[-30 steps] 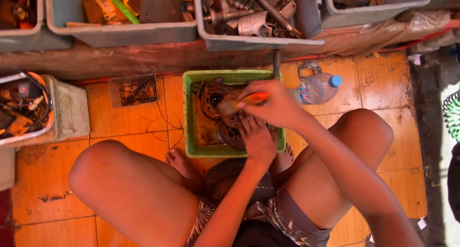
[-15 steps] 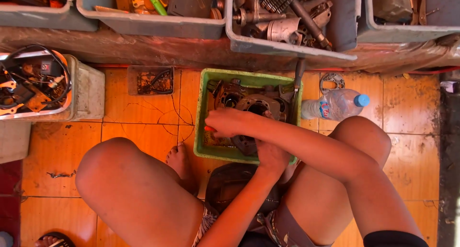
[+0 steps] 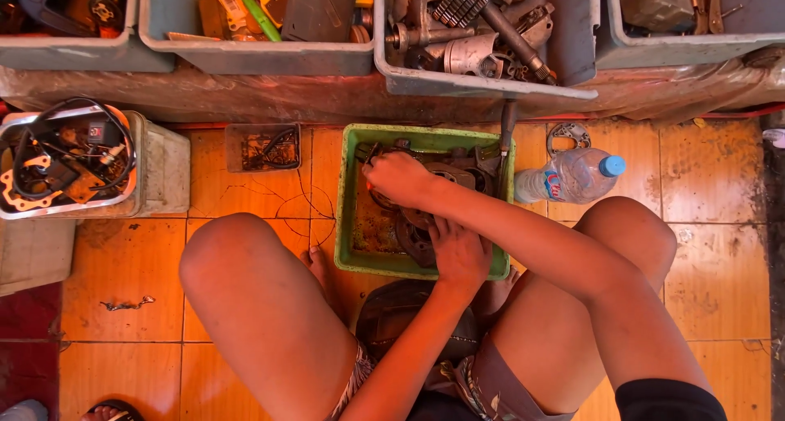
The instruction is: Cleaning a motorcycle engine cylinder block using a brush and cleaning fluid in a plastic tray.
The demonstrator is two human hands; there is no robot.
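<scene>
**tilewatcher:** Orange tiled floor (image 3: 123,266), grubby, with a row of grey bins (image 3: 482,37) of metal scrap along the far edge. Going left to right: a white tub of black cables (image 3: 69,163), a small clear tray (image 3: 262,147), then the green plastic tub (image 3: 347,217) that the person is squatting over, then a water bottle (image 3: 572,176) lying on its side.

**sprocketfan:** What are the hands doing in the tub?

**tilewatcher:** The right hand (image 3: 398,178) crosses over to the far left of the tub, fingers curled closed around something small. There's a bit of orange-red peeking out at the fingertips, but I can't tell what it is. The left hand (image 3: 460,253) sits nearer the body, palm down, fingers bent over the dark round engine part (image 3: 413,221) lying in the tub. It looks like pressing or steadying; whether it's actually gripping, I can't tell.

**sprocketfan:** How would that part handle?

**tilewatcher:** My guess is heavy, rigid cast metal. It looks oily too, so it'd be slippery under the fingertips. It won't bend or break, but it could slide around on the tub's wet floor. I'd take hold at the outer rim just beyond the left fingertips, or hook fingers into an opening, rather than pinch a flat greasy face.
</scene>
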